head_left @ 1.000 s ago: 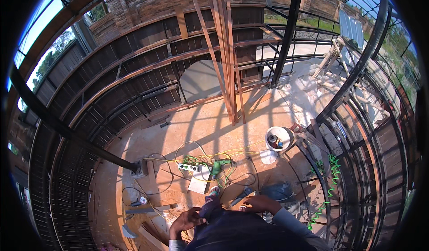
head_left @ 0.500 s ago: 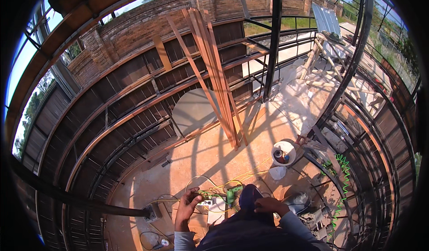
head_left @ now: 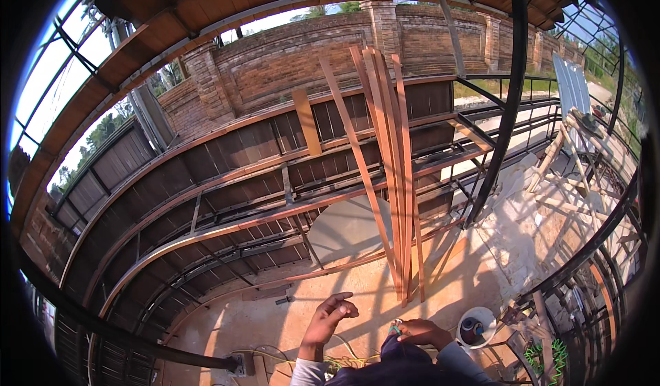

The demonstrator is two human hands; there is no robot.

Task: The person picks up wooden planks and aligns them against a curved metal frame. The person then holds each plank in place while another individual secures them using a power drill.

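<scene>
Hovering above the sunlit floor [head_left: 450, 283] in the head view, the left hand [head_left: 328, 321] is raised, its fingers loosely bent and somewhat parted; nothing is seen in it. The right hand [head_left: 421, 333] stands apart from it, close over the dark clothing [head_left: 392, 355], fingers curled downward. Its palm is hidden, so whether it grips anything cannot be told. A small green patch shows at its fingertips; its nature is unclear.

The long reddish-brown strips [head_left: 393, 180] stand ahead of both hands, clear of them, lower ends on the floor and upper lengths appearing to lean on the curved railing [head_left: 234, 224]. A white bucket [head_left: 490, 323] with articles inside sits just right of the right hand; yellow cables [head_left: 344, 364] lie below the left.

Step in hand, as judged: a moment between holds, neither hand visibly working on anything. Any move toward the strips would call for forward reach and sure footing beside the cables.
</scene>
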